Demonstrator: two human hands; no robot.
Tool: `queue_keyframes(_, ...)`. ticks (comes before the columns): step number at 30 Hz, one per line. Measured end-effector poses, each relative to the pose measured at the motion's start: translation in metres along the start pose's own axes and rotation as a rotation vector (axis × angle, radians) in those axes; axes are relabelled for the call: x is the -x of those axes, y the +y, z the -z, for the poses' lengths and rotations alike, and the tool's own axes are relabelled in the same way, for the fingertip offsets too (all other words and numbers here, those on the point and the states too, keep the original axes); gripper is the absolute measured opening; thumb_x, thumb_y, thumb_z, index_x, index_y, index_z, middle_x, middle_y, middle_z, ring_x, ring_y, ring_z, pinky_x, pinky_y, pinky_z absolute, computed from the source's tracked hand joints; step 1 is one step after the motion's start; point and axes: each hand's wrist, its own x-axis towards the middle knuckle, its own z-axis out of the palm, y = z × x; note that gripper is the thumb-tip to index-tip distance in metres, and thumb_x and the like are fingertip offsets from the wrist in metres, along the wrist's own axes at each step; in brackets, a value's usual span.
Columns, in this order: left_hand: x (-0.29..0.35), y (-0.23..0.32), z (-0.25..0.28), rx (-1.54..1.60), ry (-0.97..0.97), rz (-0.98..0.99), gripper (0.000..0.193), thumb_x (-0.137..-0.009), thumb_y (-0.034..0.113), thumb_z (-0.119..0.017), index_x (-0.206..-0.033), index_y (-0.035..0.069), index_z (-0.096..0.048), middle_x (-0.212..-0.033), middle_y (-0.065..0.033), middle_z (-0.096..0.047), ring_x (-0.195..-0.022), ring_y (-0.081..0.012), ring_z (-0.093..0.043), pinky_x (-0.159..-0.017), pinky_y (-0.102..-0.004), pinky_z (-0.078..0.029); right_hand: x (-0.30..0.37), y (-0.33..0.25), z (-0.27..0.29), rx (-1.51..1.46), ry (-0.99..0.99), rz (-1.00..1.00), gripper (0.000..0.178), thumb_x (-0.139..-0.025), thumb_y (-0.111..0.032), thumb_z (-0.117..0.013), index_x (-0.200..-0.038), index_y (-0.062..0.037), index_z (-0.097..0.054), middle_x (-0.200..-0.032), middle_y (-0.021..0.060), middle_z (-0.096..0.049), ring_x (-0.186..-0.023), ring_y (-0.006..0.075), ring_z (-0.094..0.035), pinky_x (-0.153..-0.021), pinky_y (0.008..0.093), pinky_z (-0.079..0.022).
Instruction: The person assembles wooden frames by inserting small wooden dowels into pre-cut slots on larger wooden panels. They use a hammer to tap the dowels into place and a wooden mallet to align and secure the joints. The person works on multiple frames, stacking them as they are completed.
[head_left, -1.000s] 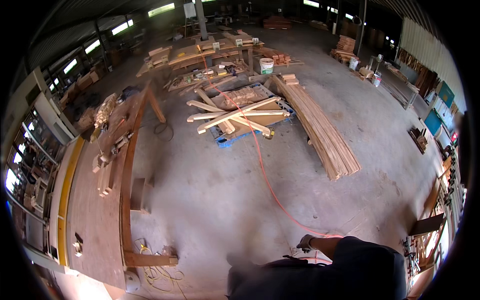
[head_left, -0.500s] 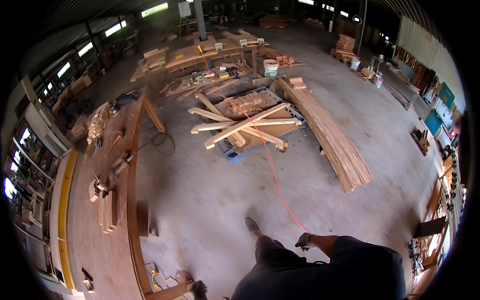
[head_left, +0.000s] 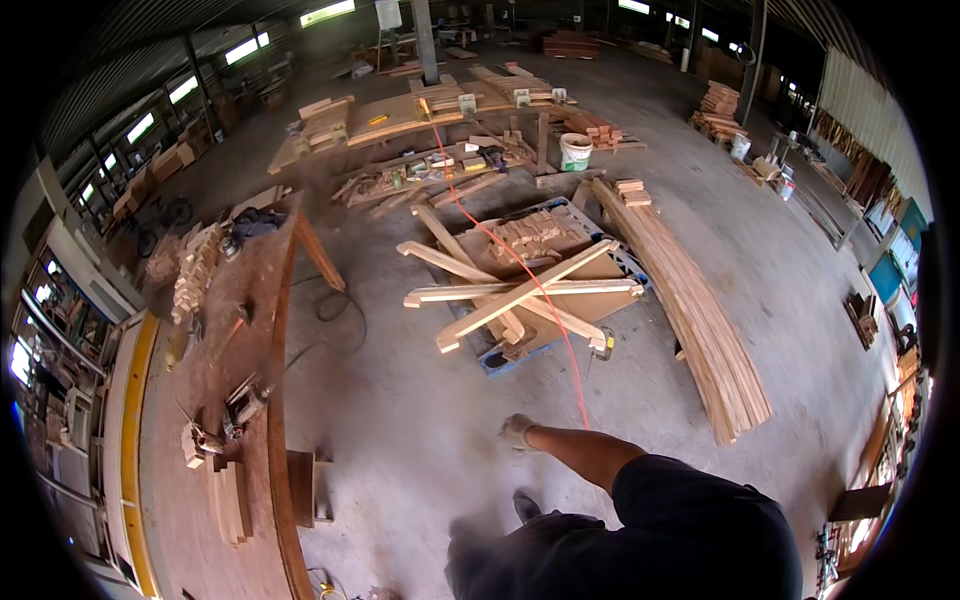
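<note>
My right hand point(head_left: 520, 432), in a greyish glove, reaches out over the concrete floor. Its fingers are too small and blurred to read, and nothing held shows in it. An orange-red cord point(head_left: 566, 345) runs from the far bench across crossed timber pieces point(head_left: 525, 292) and passes out of sight behind my right forearm. These notched pale beams lie over a blue pallet point(head_left: 497, 362) bearing small wood blocks point(head_left: 535, 235). My left hand is out of the picture. One of my shoes point(head_left: 526, 505) shows below the right hand.
A long workbench point(head_left: 245, 400) on the left carries power tools point(head_left: 245, 397) and wood blocks point(head_left: 230, 500). Long planks point(head_left: 690, 310) lie stacked to the right of the pallet. Beyond stand a white bucket point(head_left: 575, 152) and a board-covered bench point(head_left: 390, 118). A dark cable point(head_left: 340, 315) coils on the floor.
My right hand has swung forward and left, its arm stretched out further. The bench, pallet and planks sit lower and slightly further right in view. A dark shape at the bench's near end has left the picture.
</note>
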Motion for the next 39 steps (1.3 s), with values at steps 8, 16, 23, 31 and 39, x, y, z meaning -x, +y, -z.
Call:
queue_keyframes(8, -0.032, -0.007, 0.006, 0.075, 0.079, 0.120, 0.022, -0.101, 0.027, -0.063, -0.085, 0.013, -0.067, -0.068, -0.0009, -0.060, -0.056, -0.0160, -0.057, -0.051, -0.0313, -0.044, -0.190, -0.042, 0.125, -1.095, -0.053, -0.301, 0.021, -0.100, -0.026, -0.071, -0.094, -0.0071, -0.077, -0.085, 0.0081, -0.077, -0.070, 0.0175, -0.073, -0.066, 0.0375, -0.059)
queue_keyframes(16, -0.105, 0.030, -0.024, 0.184, 0.040, 0.115, 0.020, -0.098, 0.022, -0.067, -0.083, 0.010, -0.069, -0.070, -0.0023, -0.064, -0.056, -0.0152, -0.057, -0.051, -0.0310, -0.044, -0.314, -0.016, 0.196, -1.684, -0.199, -0.707, 0.025, -0.102, -0.031, -0.073, -0.114, -0.0087, -0.071, -0.089, 0.0123, -0.077, -0.065, 0.0269, -0.074, -0.056, 0.0409, -0.062)
queue_keyframes(23, -0.137, 0.128, -0.009, 0.558, 0.204, -0.031, 0.013, -0.098, 0.015, -0.074, -0.095, 0.003, -0.075, -0.073, -0.0001, -0.063, -0.058, -0.0123, -0.057, -0.051, -0.0271, -0.041, -0.453, -0.006, 0.246, -1.663, -0.207, -0.716, 0.022, -0.103, -0.030, -0.072, -0.114, -0.0122, -0.069, -0.088, 0.0109, -0.075, -0.064, 0.0258, -0.073, -0.058, 0.0411, -0.063)
queue_keyframes(31, -0.127, 0.083, -0.048, 0.584, 0.354, 0.261, 0.010, -0.099, 0.014, -0.070, -0.099, 0.005, -0.074, -0.079, -0.0016, -0.064, -0.064, -0.0156, -0.061, -0.055, -0.0298, -0.046, -0.660, -0.071, 0.354, -1.620, -0.235, -0.446, 0.024, -0.101, -0.024, -0.076, -0.118, -0.0088, -0.068, -0.089, 0.0125, -0.074, -0.069, 0.0273, -0.074, -0.057, 0.0399, -0.063)
queue_keyframes(39, -0.158, 0.185, -0.113, 0.639, 0.477, 0.332, 0.007, -0.097, 0.013, -0.072, -0.100, 0.007, -0.074, -0.090, -0.0028, -0.066, -0.073, -0.0185, -0.064, -0.061, -0.0323, -0.050, -0.846, -0.122, 0.422, -0.675, 0.099, -0.033, 0.043, -0.091, -0.033, -0.078, -0.123, -0.0050, -0.072, -0.116, 0.0176, -0.078, -0.106, 0.0326, -0.075, -0.092, 0.0447, -0.059)
